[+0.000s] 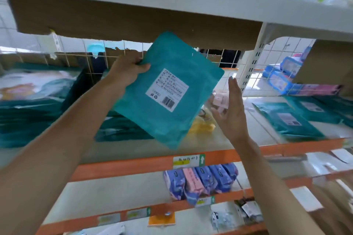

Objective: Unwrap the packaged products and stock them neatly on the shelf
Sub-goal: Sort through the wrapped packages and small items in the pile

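A flat teal packet [168,89] with a white barcode label hangs tilted in the air in front of the middle shelf [219,139]. My left hand [128,70] grips its upper left corner, thumb on the front. My right hand [232,108] is just right of the packet with straight fingers, apart from it and holding nothing. More teal packets lie on the shelf: a stack at the left [28,118], some under the held packet [122,129], and others flat at the right [288,118].
A cardboard sheet [133,19] hangs under the upper shelf just above the packet. A yellow item [202,126] and a pink packet [221,99] lie behind. Blue and pink packs [200,179] stand on the lower shelf. A white upright [250,66] splits the bays.
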The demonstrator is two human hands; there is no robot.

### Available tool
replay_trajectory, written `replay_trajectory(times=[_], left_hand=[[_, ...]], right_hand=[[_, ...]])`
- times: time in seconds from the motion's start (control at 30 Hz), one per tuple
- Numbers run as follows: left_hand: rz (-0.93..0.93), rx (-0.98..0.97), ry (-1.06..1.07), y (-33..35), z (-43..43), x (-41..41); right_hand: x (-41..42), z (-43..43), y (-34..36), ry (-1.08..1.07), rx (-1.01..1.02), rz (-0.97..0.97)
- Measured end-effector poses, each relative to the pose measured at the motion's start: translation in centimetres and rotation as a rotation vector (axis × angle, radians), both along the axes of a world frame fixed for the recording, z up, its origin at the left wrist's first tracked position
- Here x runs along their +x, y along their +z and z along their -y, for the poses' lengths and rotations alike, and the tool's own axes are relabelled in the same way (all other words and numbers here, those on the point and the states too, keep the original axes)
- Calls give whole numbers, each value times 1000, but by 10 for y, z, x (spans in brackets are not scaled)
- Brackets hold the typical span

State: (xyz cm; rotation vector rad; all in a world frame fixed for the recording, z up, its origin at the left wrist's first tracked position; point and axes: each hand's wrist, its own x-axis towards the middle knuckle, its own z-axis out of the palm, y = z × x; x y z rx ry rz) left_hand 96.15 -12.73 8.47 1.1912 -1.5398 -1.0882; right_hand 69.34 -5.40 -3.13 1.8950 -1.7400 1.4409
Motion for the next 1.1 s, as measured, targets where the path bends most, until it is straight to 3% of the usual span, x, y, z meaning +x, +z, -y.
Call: replay_trajectory(times=[0.13, 0.27, 0.47, 0.6, 0.87, 1.0, 1.1], left_hand=[[-94, 154, -16, -4, -11, 31], [-67, 214, -44, -10, -17, 48], [-18, 234, -60, -16, -19, 64], [104, 82, -87, -16, -21, 71], [-55, -3, -557, 24, -43, 85], [-165, 0, -519, 38, -48, 81], [113, -117, -445, 41, -42, 80]], right_hand=[[41, -11, 6, 87, -32, -96], [71, -7, 17, 183, -154, -262], [95, -8, 39, 276, -233, -189], [111, -11, 63, 259, -242, -180], [112, -18, 118, 243, -122, -298], [119, -26, 153, 205, -30, -400], [118, -25, 160, 192, 140, -429]])
